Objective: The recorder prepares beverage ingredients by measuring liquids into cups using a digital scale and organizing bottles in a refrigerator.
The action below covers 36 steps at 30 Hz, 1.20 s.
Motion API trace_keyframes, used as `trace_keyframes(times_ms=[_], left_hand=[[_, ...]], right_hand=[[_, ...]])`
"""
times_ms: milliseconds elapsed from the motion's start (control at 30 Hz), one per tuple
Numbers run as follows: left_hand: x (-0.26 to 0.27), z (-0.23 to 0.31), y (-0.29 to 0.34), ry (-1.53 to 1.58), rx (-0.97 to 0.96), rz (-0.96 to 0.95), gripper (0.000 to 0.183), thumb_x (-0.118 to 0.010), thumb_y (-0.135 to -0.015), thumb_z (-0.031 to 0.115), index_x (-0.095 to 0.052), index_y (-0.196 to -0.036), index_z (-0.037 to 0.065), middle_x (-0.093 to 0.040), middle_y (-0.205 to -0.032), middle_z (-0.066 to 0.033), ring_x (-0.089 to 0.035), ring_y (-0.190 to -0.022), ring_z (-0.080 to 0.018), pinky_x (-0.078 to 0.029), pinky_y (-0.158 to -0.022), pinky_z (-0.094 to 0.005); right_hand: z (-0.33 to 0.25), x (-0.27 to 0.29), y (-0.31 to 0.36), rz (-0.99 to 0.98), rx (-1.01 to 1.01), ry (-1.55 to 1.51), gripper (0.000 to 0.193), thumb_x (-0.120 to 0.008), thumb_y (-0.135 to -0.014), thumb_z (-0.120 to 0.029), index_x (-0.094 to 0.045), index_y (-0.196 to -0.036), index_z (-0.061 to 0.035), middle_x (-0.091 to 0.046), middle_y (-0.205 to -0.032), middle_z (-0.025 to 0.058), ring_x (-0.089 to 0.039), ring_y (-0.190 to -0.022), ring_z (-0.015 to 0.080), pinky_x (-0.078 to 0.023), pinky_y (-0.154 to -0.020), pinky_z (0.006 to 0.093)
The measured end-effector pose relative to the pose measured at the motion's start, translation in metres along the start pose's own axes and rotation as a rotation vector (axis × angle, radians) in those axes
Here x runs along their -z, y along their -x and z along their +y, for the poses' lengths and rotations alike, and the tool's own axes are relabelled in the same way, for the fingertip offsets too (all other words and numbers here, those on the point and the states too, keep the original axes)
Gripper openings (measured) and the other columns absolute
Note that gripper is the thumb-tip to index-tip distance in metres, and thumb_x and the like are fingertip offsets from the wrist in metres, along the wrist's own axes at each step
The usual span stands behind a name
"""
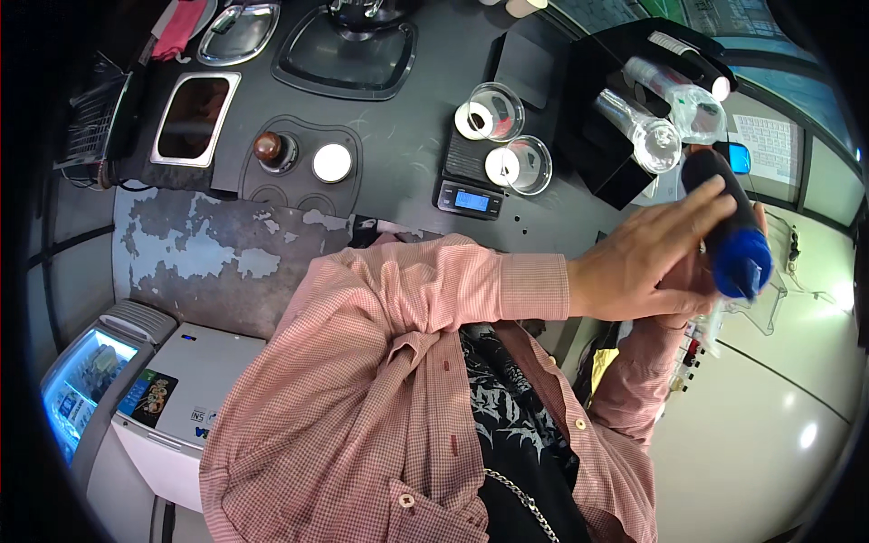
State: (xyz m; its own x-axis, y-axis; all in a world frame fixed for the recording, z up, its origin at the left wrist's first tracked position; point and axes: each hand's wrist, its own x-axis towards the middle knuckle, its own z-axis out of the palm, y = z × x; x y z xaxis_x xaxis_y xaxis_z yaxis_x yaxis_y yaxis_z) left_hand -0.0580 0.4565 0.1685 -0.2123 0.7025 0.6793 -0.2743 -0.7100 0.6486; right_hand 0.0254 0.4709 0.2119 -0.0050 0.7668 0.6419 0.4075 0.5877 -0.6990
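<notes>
A dark squeeze bottle with a blue cap and pointed nozzle is held at the right, tilted with the nozzle toward me. My left hand reaches across my body, fingers laid over the bottle and closed about it. Mostly hidden behind it, my right hand is also wrapped round the bottle. Just beyond stand stacks of clear plastic cups in a black holder. Left of the hands, two clear cups with dark contents rest on or beside a digital scale with a lit display.
A tamper and a white round item sit on a dark mat. Farther left are a steel container and a metal tray. A black tray lies at the back. A white chest freezer stands lower left.
</notes>
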Motion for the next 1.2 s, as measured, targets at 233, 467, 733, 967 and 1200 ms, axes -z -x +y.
trace_keyframes(times_ms=[233,467,733,967,1200], left_hand=[[0.019,0.059,0.003,-0.532,-0.129,-0.329,0.066,-0.081,-0.081,0.045,-0.061,-0.133,0.011,-0.058,-0.138,-0.0086,-0.053,-0.125,-0.0322,-0.040,-0.104,-0.0466],[0.010,0.111,0.052,0.053,0.542,-0.294,0.087,-0.072,-0.096,0.036,-0.023,-0.161,0.005,-0.042,-0.157,-0.0183,-0.055,-0.132,-0.0288,-0.047,-0.108,-0.0432],[0.051,0.206,0.084,-0.255,0.727,-0.220,0.041,-0.059,-0.106,0.016,-0.055,-0.142,-0.003,-0.063,-0.139,-0.0131,-0.066,-0.120,-0.0216,-0.053,-0.100,-0.0348],[0.103,0.305,0.161,-0.342,0.521,0.158,0.044,-0.054,-0.106,0.006,-0.045,-0.148,-0.004,-0.058,-0.143,-0.0199,-0.057,-0.133,-0.0312,-0.047,-0.111,-0.0397],[0.200,0.433,0.210,-0.850,0.454,0.218,0.034,-0.047,-0.110,0.015,-0.062,-0.136,-0.002,-0.064,-0.141,-0.0128,-0.064,-0.123,-0.0176,-0.049,-0.102,-0.0294]], right_hand=[[-0.012,0.060,0.042,-0.050,-0.357,-0.750,0.087,-0.078,-0.079,-0.046,-0.038,-0.147,-0.0090,-0.059,-0.129,0.0167,-0.060,-0.119,0.0284,-0.050,-0.103,0.0422],[-0.024,0.087,0.129,-0.587,-0.710,-1.134,0.091,-0.081,-0.073,-0.060,-0.045,-0.135,-0.0041,-0.064,-0.108,0.0150,-0.066,-0.099,0.0263,-0.054,-0.089,0.0414],[-0.052,0.052,0.202,-1.168,-0.900,-1.692,0.088,-0.078,-0.075,-0.068,-0.055,-0.128,-0.0014,-0.065,-0.102,0.0169,-0.069,-0.085,0.0269,-0.058,-0.076,0.0384],[-0.134,-0.023,0.229,-1.447,-0.884,-1.671,0.087,-0.073,-0.079,-0.070,-0.054,-0.128,0.0005,-0.064,-0.098,0.0187,-0.068,-0.083,0.0302,-0.057,-0.074,0.0388],[-0.238,-0.145,0.278,-1.791,-0.747,-1.541,0.081,-0.067,-0.084,-0.071,-0.055,-0.124,-0.0011,-0.065,-0.101,0.0153,-0.069,-0.085,0.0252,-0.058,-0.076,0.0368]])
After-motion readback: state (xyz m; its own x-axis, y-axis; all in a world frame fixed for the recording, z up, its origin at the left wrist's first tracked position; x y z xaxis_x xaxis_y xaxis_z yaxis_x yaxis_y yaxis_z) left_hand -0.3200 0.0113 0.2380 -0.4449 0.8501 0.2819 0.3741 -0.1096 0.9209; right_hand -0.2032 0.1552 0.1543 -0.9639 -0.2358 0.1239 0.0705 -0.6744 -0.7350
